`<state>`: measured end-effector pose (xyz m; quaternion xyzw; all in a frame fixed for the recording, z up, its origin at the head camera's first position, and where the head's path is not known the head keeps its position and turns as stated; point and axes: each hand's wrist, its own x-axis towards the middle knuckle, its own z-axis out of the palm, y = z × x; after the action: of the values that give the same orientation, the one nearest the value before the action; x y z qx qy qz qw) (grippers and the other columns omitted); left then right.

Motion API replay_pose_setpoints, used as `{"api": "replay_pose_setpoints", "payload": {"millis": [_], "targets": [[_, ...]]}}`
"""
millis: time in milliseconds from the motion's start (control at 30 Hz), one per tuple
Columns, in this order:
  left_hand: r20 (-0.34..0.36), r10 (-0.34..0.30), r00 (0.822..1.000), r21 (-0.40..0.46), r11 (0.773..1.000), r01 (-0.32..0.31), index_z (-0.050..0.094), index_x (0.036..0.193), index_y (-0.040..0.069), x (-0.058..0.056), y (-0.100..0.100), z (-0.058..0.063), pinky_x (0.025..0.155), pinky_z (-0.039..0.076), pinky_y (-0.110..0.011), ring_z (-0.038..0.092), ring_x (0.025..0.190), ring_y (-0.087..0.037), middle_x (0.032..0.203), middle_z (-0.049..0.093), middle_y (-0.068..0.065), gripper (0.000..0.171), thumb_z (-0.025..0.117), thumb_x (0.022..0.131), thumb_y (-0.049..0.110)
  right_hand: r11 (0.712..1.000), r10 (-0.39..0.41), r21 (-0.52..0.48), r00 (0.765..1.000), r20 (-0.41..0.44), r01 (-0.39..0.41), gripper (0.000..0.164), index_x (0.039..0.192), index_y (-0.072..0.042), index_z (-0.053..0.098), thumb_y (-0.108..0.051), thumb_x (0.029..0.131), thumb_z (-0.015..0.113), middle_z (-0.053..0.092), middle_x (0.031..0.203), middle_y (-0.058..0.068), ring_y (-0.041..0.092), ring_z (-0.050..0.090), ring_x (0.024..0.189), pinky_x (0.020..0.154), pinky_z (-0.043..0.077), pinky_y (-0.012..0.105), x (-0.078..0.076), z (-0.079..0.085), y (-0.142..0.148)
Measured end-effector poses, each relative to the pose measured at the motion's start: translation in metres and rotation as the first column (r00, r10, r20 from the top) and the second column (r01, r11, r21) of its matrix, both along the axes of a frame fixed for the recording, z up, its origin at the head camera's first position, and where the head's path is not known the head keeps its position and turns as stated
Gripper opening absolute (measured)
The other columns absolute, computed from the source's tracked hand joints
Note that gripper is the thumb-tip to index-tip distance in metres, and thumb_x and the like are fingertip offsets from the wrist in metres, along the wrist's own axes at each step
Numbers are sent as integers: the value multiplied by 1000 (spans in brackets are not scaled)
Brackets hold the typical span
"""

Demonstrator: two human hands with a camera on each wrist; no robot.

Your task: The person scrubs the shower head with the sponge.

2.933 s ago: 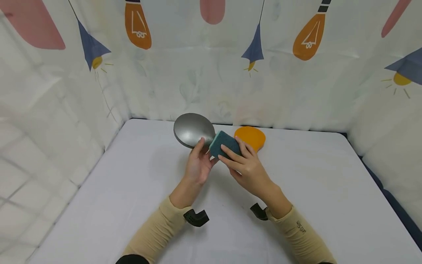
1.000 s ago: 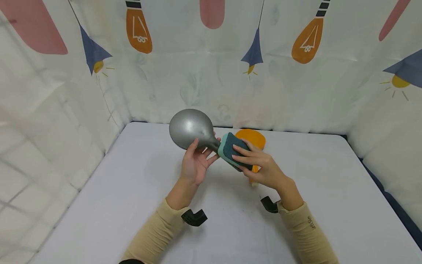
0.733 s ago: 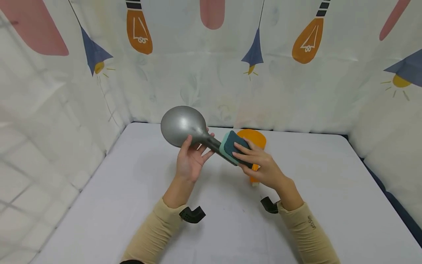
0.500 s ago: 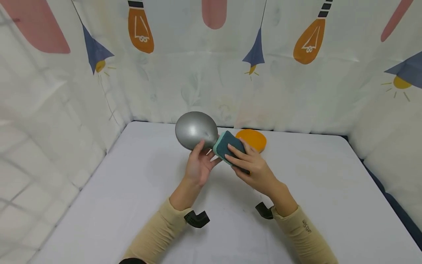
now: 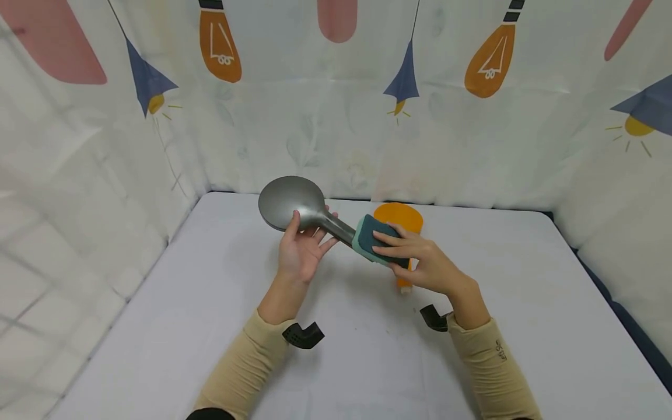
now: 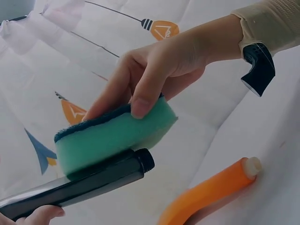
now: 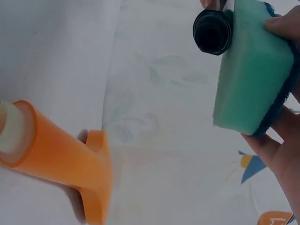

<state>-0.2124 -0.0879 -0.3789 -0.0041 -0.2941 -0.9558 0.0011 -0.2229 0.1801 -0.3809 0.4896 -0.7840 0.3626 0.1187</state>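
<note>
My left hand (image 5: 300,251) holds a grey shower head (image 5: 291,201) by its neck, thumb on the near side, raised above the table. Its round head points to the far left and the handle (image 6: 93,185) slopes down to the right, ending in a dark, hollow threaded tip (image 7: 213,33). With my right hand (image 5: 425,259) I grip a two-layer sponge (image 5: 380,236), thumb on one edge and fingers over the dark teal scouring side. The light green foam side (image 6: 112,138) lies along the handle close to the threaded end. My right palm is hidden in the head view.
Behind the sponge, an orange shower head (image 5: 399,216) with a whitish threaded end (image 6: 253,166) lies on the white-covered table (image 5: 346,361). A patterned white curtain (image 5: 336,116) hangs along the table's back edge and left side.
The sponge has slid back and forth along the grey handle; since half a second ago it has moved right toward the threaded end, while my left hand and the shower head have shifted left.
</note>
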Motion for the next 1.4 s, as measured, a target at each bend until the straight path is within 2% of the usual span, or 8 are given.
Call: {"api": "replay_pose_setpoints", "payload": {"millis": [133, 333, 600, 733, 867, 1067, 1233, 1400], "targets": [[9, -29, 1000, 10, 1000, 29, 11, 163, 14, 0, 5, -5, 111, 30, -62, 37, 145, -43, 158, 35, -23, 57, 34, 113, 30, 1000, -22, -19, 999, -41, 21, 49, 132, -8, 71, 8, 85, 75, 59, 143, 16, 54, 39, 139, 109, 36, 64, 2, -4, -9], [3, -63, 998, -81, 995, 63, 13, 161, 12, 4, 20, -14, 90, 56, -44, 55, 131, -29, 152, 41, -21, 55, 34, 114, 30, 995, -100, -14, 984, -148, 99, 52, 134, -6, 69, 5, 84, 79, 57, 144, 17, 57, 39, 137, 106, 36, 67, 8, -8, -30], [13, -33, 999, -149, 988, 34, 18, 161, 11, 6, 21, -10, 82, 57, -33, 60, 122, -22, 144, 47, -14, 53, 34, 114, 28, 991, -48, 102, 940, -339, 88, 53, 126, -6, 74, 7, 76, 86, 63, 138, 13, 56, 43, 135, 107, 40, 62, 12, -2, -36], [27, -9, 1000, -113, 993, 12, 11, 163, 16, 2, 9, -3, 97, 54, -43, 49, 137, -32, 153, 41, -19, 58, 34, 113, 34, 986, -3, 162, 964, -266, 48, 51, 126, -9, 75, 7, 78, 84, 64, 138, 9, 51, 43, 138, 108, 40, 60, 11, 4, -25], [7, 15, 1000, -71, 997, -15, 10, 164, 18, 0, -2, 4, 108, 36, -61, 41, 143, -40, 157, 38, -20, 60, 34, 113, 37, 993, 8, 117, 998, -60, -1, 47, 126, -8, 75, 9, 82, 78, 62, 140, 9, 49, 38, 142, 108, 38, 62, 7, 6, -9], [-14, 6, 1000, -47, 999, -6, 16, 162, 16, 2, -5, 5, 108, 33, -64, 47, 138, -41, 154, 42, -23, 57, 38, 112, 33, 998, 61, -39, 974, 218, -54, 44, 128, -1, 71, 12, 86, 74, 58, 144, 17, 49, 32, 145, 109, 38, 53, -2, 2, 4], [-17, -51, 999, -95, 994, 49, 17, 162, 15, 5, 5, -2, 107, 32, -66, 46, 138, -42, 155, 40, -25, 56, 38, 112, 28, 993, 58, -118, 965, 256, -28, 43, 130, 5, 67, 12, 88, 74, 54, 144, 23, 53, 30, 144, 113, 32, 50, -2, -8, -7], [-31, -114, 993, -215, 971, 105, 17, 162, 13, 9, 18, -9, 104, 37, -67, 56, 128, -33, 155, 39, -23, 56, 37, 112, 26, 978, 27, -209, 982, 186, 13, 47, 132, 7, 64, 15, 87, 72, 51, 146, 25, 53, 30, 144, 114, 28, 58, 3, -14, -24]]}}
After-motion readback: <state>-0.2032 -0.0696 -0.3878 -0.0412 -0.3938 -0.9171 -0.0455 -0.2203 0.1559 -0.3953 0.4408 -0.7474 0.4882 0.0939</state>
